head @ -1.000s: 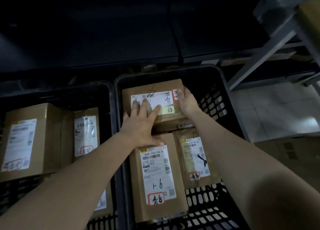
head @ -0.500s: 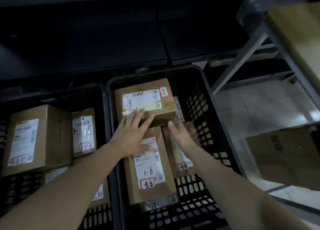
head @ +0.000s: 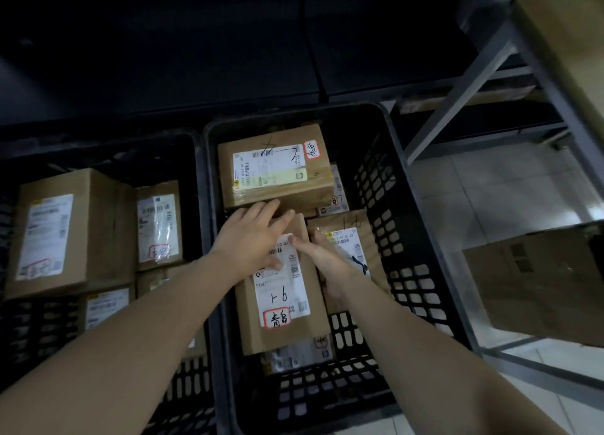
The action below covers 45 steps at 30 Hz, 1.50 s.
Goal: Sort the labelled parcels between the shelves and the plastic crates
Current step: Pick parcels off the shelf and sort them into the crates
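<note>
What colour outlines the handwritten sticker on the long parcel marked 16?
Red, around the sticker on the long parcel; head view.

2 crates side by side: L crate (head: 196, 160), R crate (head: 392, 146); parcels in both; shelf (head: 536, 75) to R.

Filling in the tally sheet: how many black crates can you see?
2. The left crate sits beside the right crate, which both hands reach into; both hold parcels. More may lie outside the frame.
</note>
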Each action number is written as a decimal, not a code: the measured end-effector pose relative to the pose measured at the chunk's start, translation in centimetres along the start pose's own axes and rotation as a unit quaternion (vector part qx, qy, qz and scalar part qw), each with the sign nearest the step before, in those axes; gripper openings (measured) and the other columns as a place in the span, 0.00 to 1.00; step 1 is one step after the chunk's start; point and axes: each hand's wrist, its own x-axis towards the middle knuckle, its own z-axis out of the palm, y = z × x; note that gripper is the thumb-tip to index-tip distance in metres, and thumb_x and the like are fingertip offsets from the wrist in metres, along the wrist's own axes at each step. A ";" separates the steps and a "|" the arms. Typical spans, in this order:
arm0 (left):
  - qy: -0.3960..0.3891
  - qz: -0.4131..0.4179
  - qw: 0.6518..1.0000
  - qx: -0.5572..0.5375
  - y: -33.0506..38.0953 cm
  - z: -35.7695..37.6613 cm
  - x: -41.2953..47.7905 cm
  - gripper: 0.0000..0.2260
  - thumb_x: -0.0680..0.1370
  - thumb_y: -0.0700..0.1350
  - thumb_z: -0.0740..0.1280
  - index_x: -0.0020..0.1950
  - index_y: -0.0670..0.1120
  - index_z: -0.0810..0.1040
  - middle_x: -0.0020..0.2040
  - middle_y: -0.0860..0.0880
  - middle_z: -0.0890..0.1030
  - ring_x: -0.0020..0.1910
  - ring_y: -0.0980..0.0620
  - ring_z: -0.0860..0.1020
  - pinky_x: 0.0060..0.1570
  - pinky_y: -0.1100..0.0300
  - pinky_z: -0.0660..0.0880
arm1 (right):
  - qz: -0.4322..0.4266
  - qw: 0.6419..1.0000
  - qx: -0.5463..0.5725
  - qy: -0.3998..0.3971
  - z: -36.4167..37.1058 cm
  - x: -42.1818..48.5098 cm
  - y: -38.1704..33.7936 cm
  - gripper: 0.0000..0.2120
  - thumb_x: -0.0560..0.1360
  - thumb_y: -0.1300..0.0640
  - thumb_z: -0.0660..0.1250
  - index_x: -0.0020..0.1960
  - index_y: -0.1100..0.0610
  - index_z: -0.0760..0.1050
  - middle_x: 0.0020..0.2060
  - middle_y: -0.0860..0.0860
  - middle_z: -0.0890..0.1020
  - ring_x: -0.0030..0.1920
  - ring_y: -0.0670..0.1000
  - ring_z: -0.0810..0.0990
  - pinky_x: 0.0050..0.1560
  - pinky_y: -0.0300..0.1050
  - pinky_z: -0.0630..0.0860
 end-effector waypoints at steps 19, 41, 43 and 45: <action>-0.024 -0.219 0.947 -0.232 3.9 -0.3 1.1 0.22 0.78 0.49 0.63 0.70 0.53 0.61 0.66 0.47 0.63 0.63 0.41 0.62 0.56 0.39 0.65 | -0.051 0.996 0.005 0.069 1.0 0.9 1.3 0.42 0.69 0.34 0.68 0.75 0.50 0.59 0.64 0.53 0.75 0.61 0.55 0.76 0.63 0.54 0.72; 0.074 -0.159 0.946 -0.272 2.9 1.9 1.0 0.25 0.70 0.50 0.72 0.64 0.54 0.67 0.72 0.44 0.54 0.73 0.43 0.50 0.66 0.30 0.54 | -0.141 0.953 -0.205 0.170 1.8 2.3 -1.9 0.14 0.77 0.55 0.64 0.59 0.62 0.76 0.51 0.58 0.82 0.53 0.57 0.79 0.49 0.47 0.76; 0.062 -0.158 0.949 -0.266 2.9 1.8 0.9 0.27 0.70 0.51 0.72 0.65 0.53 0.66 0.73 0.44 0.53 0.74 0.43 0.49 0.66 0.30 0.54 | -0.146 0.948 -0.233 0.161 1.7 2.0 -2.0 0.16 0.78 0.53 0.64 0.61 0.62 0.75 0.53 0.59 0.81 0.55 0.58 0.78 0.51 0.48 0.76; 0.046 -0.149 0.953 -0.261 2.7 1.6 0.6 0.28 0.71 0.51 0.72 0.67 0.54 0.64 0.73 0.44 0.52 0.74 0.43 0.48 0.66 0.31 0.54 | -0.148 0.953 -0.227 0.133 1.2 1.1 -2.0 0.19 0.79 0.50 0.63 0.65 0.59 0.73 0.57 0.56 0.80 0.59 0.56 0.77 0.50 0.43 0.73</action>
